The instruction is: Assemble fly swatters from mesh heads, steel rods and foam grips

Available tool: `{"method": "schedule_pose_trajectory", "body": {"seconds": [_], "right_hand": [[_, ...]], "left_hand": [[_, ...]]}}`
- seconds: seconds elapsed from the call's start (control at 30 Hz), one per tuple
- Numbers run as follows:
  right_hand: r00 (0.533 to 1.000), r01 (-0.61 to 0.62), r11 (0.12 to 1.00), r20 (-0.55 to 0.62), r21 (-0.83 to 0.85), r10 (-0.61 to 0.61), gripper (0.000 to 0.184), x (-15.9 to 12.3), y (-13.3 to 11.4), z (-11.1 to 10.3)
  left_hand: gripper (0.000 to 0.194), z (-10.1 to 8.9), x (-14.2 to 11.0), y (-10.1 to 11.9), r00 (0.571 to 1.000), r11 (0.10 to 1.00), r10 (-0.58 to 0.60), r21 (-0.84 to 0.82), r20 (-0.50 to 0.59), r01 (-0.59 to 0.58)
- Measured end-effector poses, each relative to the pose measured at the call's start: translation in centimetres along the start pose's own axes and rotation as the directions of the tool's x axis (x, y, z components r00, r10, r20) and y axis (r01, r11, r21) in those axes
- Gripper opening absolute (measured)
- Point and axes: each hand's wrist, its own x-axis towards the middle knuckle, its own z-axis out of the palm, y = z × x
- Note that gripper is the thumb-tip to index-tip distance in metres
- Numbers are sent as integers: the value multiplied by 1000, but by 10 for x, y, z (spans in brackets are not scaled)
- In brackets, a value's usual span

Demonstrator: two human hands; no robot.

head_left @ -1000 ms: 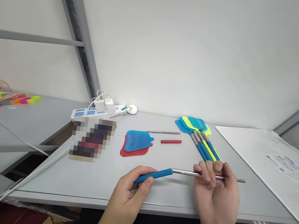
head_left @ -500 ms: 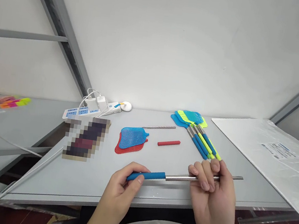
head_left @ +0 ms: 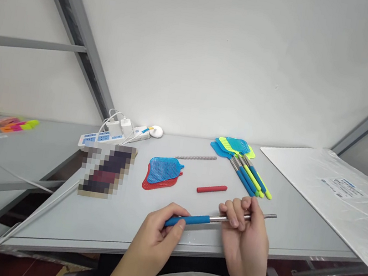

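Note:
My left hand (head_left: 156, 233) is closed round the blue grip (head_left: 188, 220) of a telescopic metal rod (head_left: 260, 216), held level over the near edge of the grey table (head_left: 295, 228). My right hand (head_left: 243, 234) pinches the steel part just past the grip; the rod's thin end sticks out to the right. Beyond the rod lie a loose red grip sleeve (head_left: 211, 189), a blue swatter head on a red one (head_left: 163, 173), and a bare metal rod (head_left: 196, 158).
A bundle of finished blue and yellow-green fly swatters (head_left: 244, 163) lies at the back right. A power strip with chargers (head_left: 108, 135) sits at the back left, a blurred dark object (head_left: 106, 170) beside it. A plastic-wrapped white sheet (head_left: 335, 188) covers the right.
The rod has become shorter: my right hand has slid left along it toward the blue grip. The red sleeve lies a little farther right and nearer in the view.

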Motion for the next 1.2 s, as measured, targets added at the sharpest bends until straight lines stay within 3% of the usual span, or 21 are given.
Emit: {"method": "schedule_pose_trajectory", "body": {"seconds": [0.07,0.17,0.43,0.6,0.77,0.9,1.03,1.2], "right_hand": [[998,-36,998,45,-42,38,29,0,6,0],[994,-67,993,82,-99,75,27,1,8,-3],[999,7,997,-49,-78,-10,16,4,-12,-10],[990,88,993,-106,-78,-96,27,5,-20,-11],[988,115,993,-106,-23,-116,17,12,-20,-17],[992,86,996,-95,3,-85,11,23,-17,-26],[996,47,999,-78,3,-46,4,29,-14,-32],[997,33,999,-63,2,-33,11,27,-9,-27]], "left_hand": [[27,4,3,3,998,998,19,65,61,-23],[27,15,8,8,997,992,22,120,70,-30],[22,56,17,24,993,992,69,94,95,-78],[15,76,21,26,989,995,92,26,114,-96],[14,79,30,26,987,996,87,-6,138,-87],[16,79,35,27,984,992,51,106,174,-70],[18,77,36,23,977,974,121,167,178,-151],[14,68,37,18,965,925,211,287,154,-248]]}}
